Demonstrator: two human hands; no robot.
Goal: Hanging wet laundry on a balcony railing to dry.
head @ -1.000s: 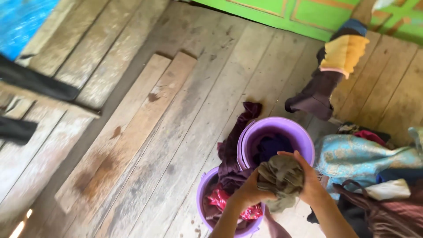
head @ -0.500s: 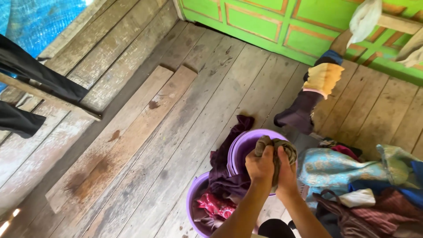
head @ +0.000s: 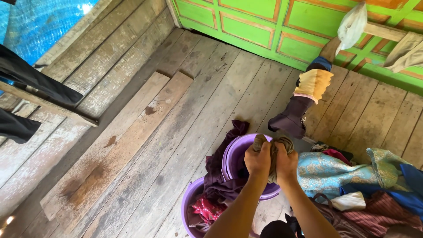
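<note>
Grey-green cloth (head: pixel 276 145): bunched, gripped by both hands over the upper purple tub (head: pixel 233 156), left hand (head: pixel 258 159) and right hand (head: pixel 287 164) side by side, fingers of each curled tight around it. Below, a second purple tub (head: pixel 190 200) with a dark maroon garment (head: pixel 222 176) draped across both rims and a red cloth (head: pixel 206 208) inside. Surroundings: plank floor (head: pixel 167 132); clothes pile (head: pixel 361 185) just right of the tubs, turquoise fabric (head: pixel 330 169) uppermost; green panelled wall (head: pixel 273 26) behind.
</note>
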